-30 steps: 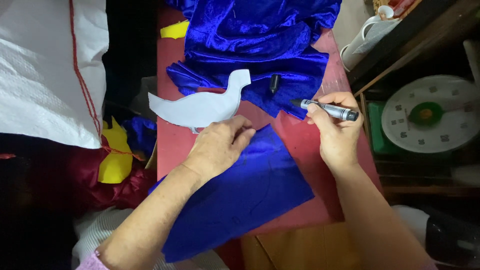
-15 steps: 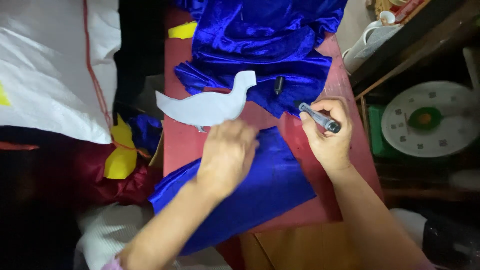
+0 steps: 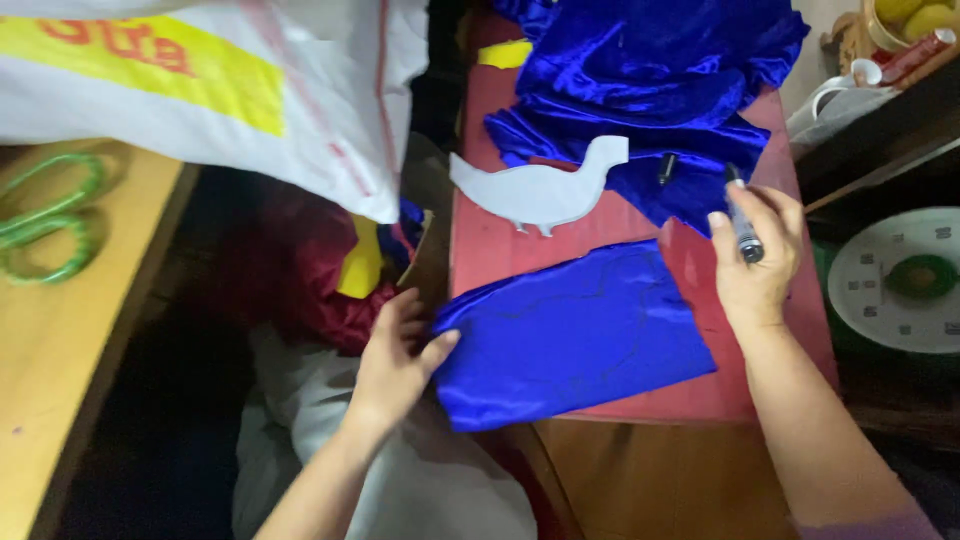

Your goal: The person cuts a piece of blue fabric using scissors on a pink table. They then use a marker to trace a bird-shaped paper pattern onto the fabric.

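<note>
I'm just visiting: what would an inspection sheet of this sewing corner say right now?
Surface: red table, partly covered.
Job's things: flat blue fabric piece bearing a faint drawn outline; pale bird-shaped template beside it.
Clutter: heaped blue fabric, marker cap, yellow scraps, green scissors.
Grippers: left hand at the fabric's edge; right hand holding a marker.
Cables: nothing seen.
Surroundings: white sack, round dial scale.

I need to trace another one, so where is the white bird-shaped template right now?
In the head view the white bird template lies on the red table, up the middle, between the heaped blue satin and the flat blue piece.
</note>
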